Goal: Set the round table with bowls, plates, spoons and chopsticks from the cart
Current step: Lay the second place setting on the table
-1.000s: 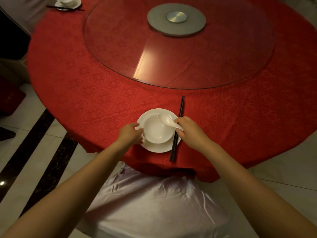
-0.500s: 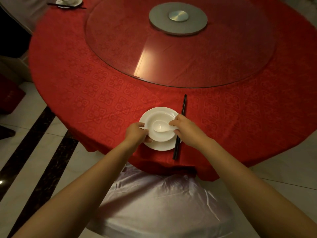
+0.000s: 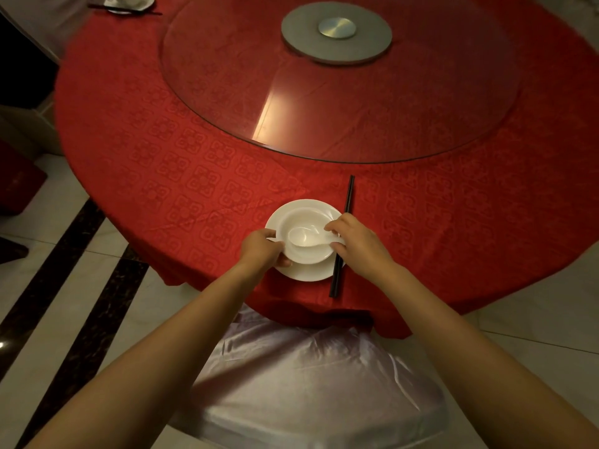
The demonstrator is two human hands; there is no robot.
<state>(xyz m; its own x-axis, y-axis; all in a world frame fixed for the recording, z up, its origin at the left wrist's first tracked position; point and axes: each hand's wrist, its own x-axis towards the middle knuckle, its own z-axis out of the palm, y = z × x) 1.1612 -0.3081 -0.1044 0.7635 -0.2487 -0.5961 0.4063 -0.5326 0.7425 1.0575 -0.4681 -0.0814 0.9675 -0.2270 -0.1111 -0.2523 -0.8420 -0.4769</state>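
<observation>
Bowl (image 3: 308,254) sits on plate (image 3: 303,273) at near edge of red table (image 3: 136,163). Spoon (image 3: 304,236) lies in bowl, handle to the right. Right hand (image 3: 355,243) pinches spoon handle. Left hand (image 3: 261,251) grips bowl's left rim, fingers curled. Chopsticks (image 3: 343,234) lie just right of plate, partly under right hand. Second setting (image 3: 128,1) at far left edge.

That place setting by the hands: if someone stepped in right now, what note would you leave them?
Left hand: fingers on the bowl's left rim, steadying it.
Right hand: pinching the spoon handle; spoon head lies in the bowl.
Bowl sits on the plate; chopsticks lie along the plate's right side.
Done: this setting almost complete; another setting at the far left.
Left: release the spoon, set the other places.
</observation>
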